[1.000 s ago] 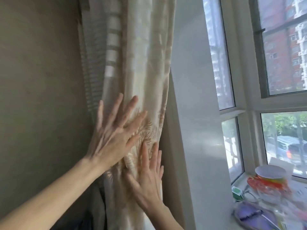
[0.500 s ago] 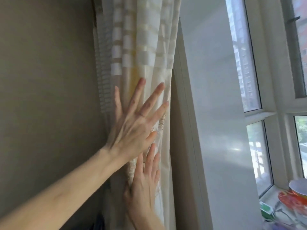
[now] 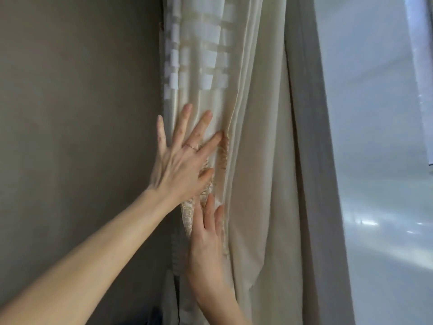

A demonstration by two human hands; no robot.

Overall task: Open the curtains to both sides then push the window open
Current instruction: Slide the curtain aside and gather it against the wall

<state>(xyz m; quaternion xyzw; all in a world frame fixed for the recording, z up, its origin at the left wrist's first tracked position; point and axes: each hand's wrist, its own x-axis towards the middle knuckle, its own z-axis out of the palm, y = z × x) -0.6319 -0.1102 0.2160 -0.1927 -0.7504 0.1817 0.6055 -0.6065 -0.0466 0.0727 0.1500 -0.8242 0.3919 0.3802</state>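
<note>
A cream curtain (image 3: 253, 160) with white woven bands and gold embroidery hangs bunched in folds against the corner at the left of the window recess. My left hand (image 3: 180, 160) lies flat on the folds, fingers spread, a thin ring on one finger. My right hand (image 3: 207, 240) presses flat on the curtain just below it, fingers together and pointing up. Neither hand grips the fabric. Only a sliver of the window (image 3: 421, 55) shows at the top right edge.
A plain dark wall (image 3: 77, 113) fills the left side. To the right of the curtain stands a grey frame edge (image 3: 311, 160), then the white side wall of the recess (image 3: 379, 184).
The view has swung left, so the window panes and the things on the sill have left the frame. Both hands stay pressed on the bunched curtain, which now sits tighter to the wall.
</note>
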